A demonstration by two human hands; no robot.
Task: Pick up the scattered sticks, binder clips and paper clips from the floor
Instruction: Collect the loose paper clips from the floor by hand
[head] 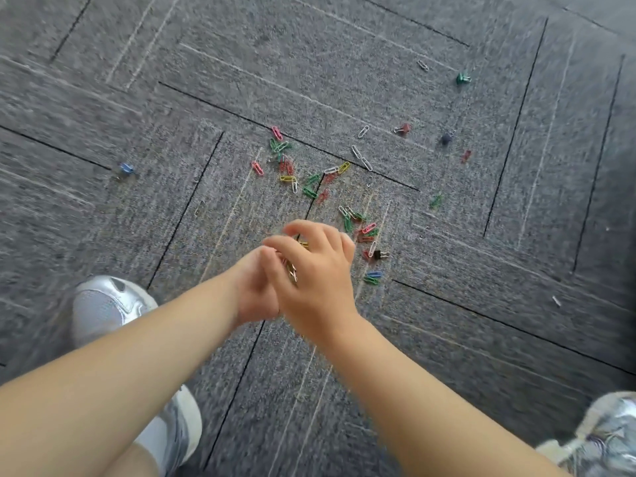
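The two hands met above the grey carpet, pressed together around a small bunch of clips. The left hand lay cupped underneath with the bunch in its curl, and the right hand arched over it, fingers bent; whether the right pinched any clip itself could not be told. Just beyond the grip, coloured paper clips lay scattered on the floor, and a black binder clip sat just beside the right hand. Farther out to the right lay a red binder clip and, well beyond it, a green binder clip. A blue binder clip lay well apart to the left.
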